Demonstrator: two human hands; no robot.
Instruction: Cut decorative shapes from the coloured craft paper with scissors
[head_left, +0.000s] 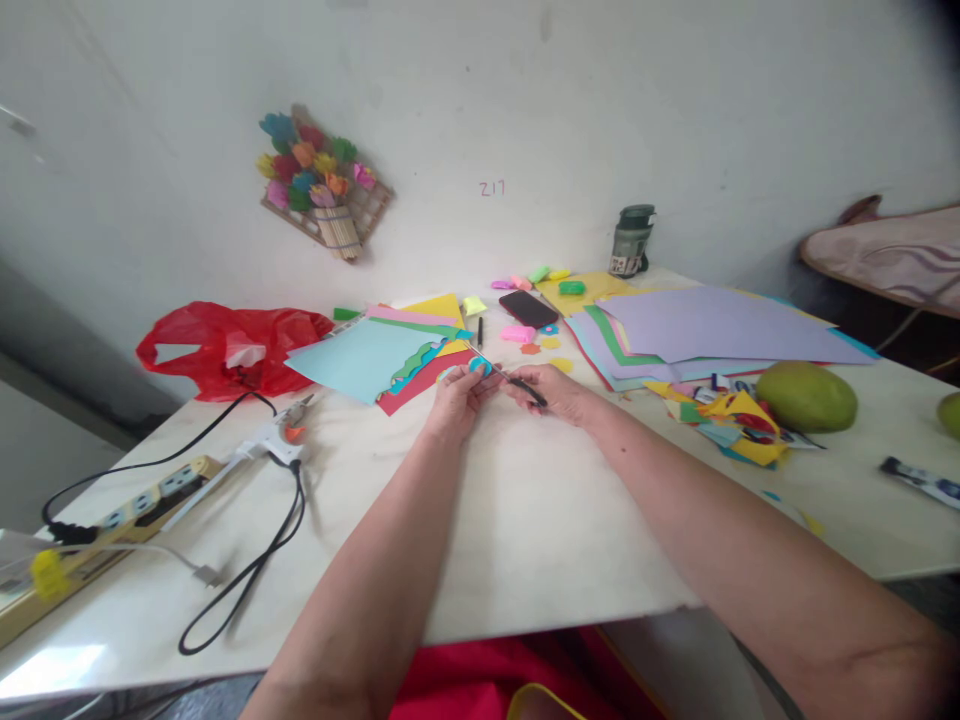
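Observation:
Over the middle of the white table my left hand (460,398) pinches a small round piece of blue paper (480,366). My right hand (551,392) is closed on a pair of scissors (529,391) with black handles; their blades point up and left, close to the blue paper. Whether the blades touch it I cannot tell. Just beyond my hands lie small cut paper shapes, among them an orange one (530,349) and a yellow one (561,366). A red sheet (420,385) lies left of my left hand, partly under a light blue sheet (352,358).
At the left are a red plastic bag (202,345), a white glue gun (274,440) with its cable, and a power strip (150,500). A black phone (529,308) lies behind. To the right are stacked coloured sheets (697,320), paper scraps (739,425) and a green mango (806,397).

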